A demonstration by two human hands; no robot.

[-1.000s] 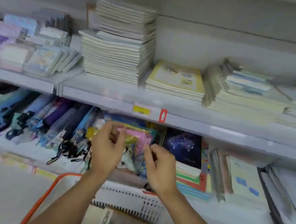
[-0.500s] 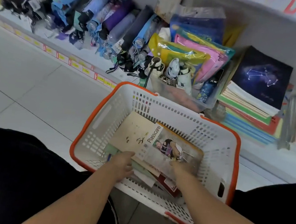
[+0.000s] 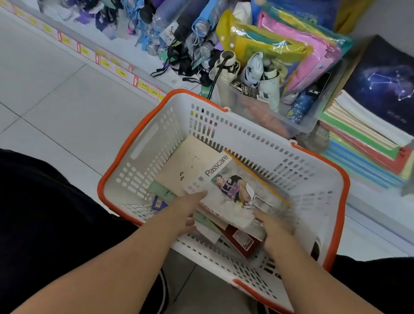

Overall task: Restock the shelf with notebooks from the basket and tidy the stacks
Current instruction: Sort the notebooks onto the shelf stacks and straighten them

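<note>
A white basket [image 3: 312,205] with an orange rim stands on the floor between my knees. Inside lie several notebooks: a photo-cover one marked Passcare [image 3: 238,187] on top, a beige one [image 3: 189,165] under it, a dark red one [image 3: 242,240] at the near side. My left hand [image 3: 185,209] reaches in, its forefinger straight on the Passcare notebook's near left corner. My right hand [image 3: 273,226], blurred, touches that notebook's near right edge with spread fingers. On the bottom shelf a notebook stack topped by a dark constellation cover [image 3: 392,81] leans at the right.
A clear bin [image 3: 265,106] of folded umbrellas and bright plastic packets [image 3: 281,42] stands just behind the basket. More umbrellas [image 3: 167,6] lie in a row along the shelf to the left. Grey floor tiles [image 3: 38,87] spread out at the left.
My view dropped from the shelves to the basket. Both hands left the shelf packets and went down onto the notebooks; since half a second ago they have shifted only slightly.
</note>
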